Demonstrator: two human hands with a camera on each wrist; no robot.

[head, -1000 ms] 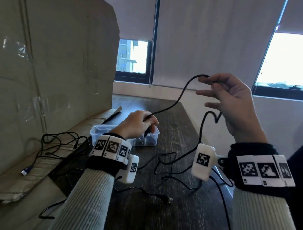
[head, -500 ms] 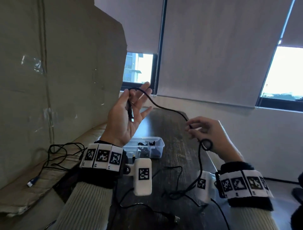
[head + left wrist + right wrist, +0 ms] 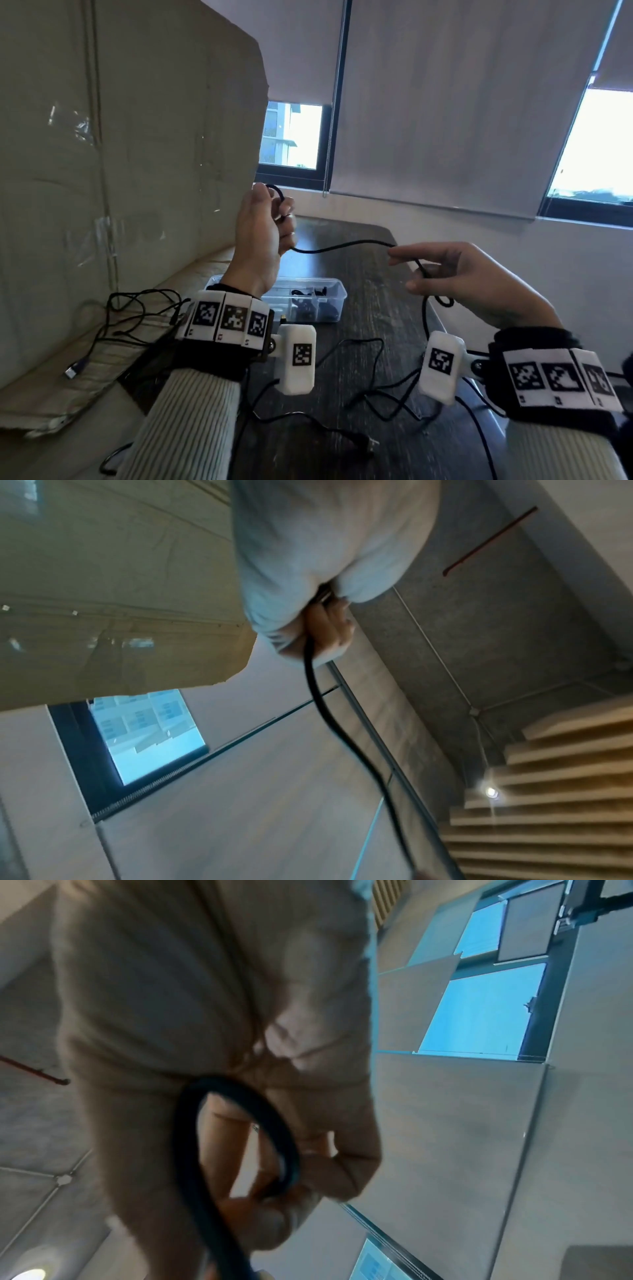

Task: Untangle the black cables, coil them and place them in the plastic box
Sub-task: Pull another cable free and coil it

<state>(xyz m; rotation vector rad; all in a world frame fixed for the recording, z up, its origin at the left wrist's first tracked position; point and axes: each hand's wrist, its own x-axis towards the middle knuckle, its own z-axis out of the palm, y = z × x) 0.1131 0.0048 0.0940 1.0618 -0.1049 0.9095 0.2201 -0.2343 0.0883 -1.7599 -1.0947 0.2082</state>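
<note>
A black cable (image 3: 342,246) sags between my two raised hands above the dark table (image 3: 363,308). My left hand (image 3: 265,226) is held up with its fingers curled round one end of the cable, a small loop showing above the fingers. My right hand (image 3: 455,274) pinches the cable between thumb and fingers, and a loop of the cable (image 3: 236,1139) hangs under its palm. From there the cable drops to the table and trails in loose bends. The clear plastic box (image 3: 329,301) stands on the table behind my left wrist, with dark cables inside it.
A big sheet of cardboard (image 3: 120,154) leans on the left. More black cables (image 3: 130,318) with a USB plug (image 3: 73,370) lie on its folded base. Another black cable (image 3: 308,421) with a plug lies near the table's front. The table's right edge is under my right wrist.
My left hand has closed its open fingers round the cable end and risen a little. My right hand has moved out to the right along the cable, which now hangs lower between them.
</note>
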